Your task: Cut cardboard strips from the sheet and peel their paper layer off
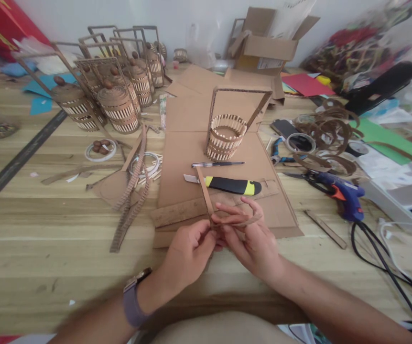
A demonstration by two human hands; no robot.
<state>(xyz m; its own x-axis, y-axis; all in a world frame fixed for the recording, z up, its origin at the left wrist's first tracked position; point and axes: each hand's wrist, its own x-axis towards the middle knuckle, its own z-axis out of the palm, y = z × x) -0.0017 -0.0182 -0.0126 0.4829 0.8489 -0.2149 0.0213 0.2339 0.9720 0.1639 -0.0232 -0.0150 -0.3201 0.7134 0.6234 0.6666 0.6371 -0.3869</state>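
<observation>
My left hand (193, 246) pinches a narrow cardboard strip (205, 193) that sticks up and away from the fingertips. Close against it, my right hand (251, 239) is closed on the same work, with a thin curved end of strip passing across its fingers; the exact joint between the fingertips is hidden. Just beyond lie a black and yellow utility knife (233, 185), blade out to the left, and a black pen (218, 164). A wider cardboard strip (180, 210) lies under the hands' far side. Behind the pen stands a small slatted basket (225, 138) with a tall handle.
Cardboard sheets (188, 114) cover the middle of the table. Several finished lidded baskets (120, 105) stand at the back left. Corrugated strips (134, 191) and a ring of brown beads (100, 149) lie left. A blue glue gun (345, 193) with its cord and coiled strips (331, 129) are right.
</observation>
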